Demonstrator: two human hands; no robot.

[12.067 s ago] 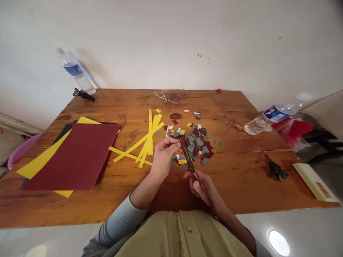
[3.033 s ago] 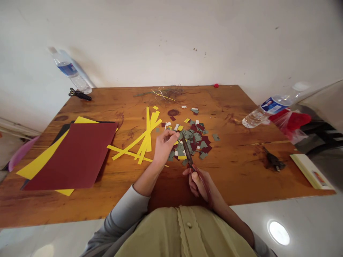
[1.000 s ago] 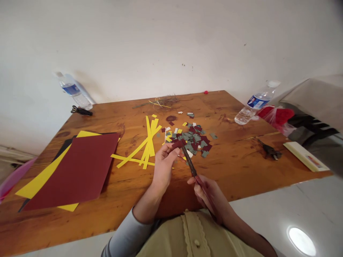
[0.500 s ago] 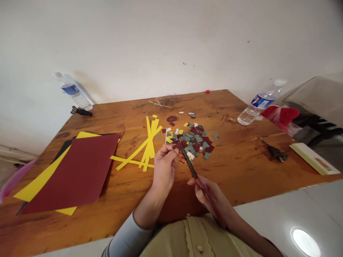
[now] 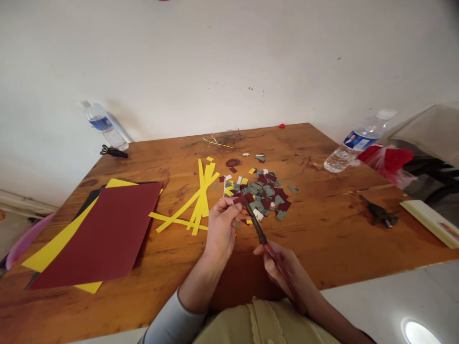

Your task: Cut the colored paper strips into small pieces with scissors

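Slim, dark-bladed scissors [image 5: 258, 230] meet a flat maroon paper strip [image 5: 244, 199].

A small dark red paper piece [image 5: 244, 199] has come into sight at the left hand's [image 5: 221, 227] fingertips since three seconds ago, against the blades of the scissors [image 5: 261, 233]. The view has tipped up, showing more wall [image 5: 215, 62] (a red spot [image 5: 163, 0] now peeks in at the very top).
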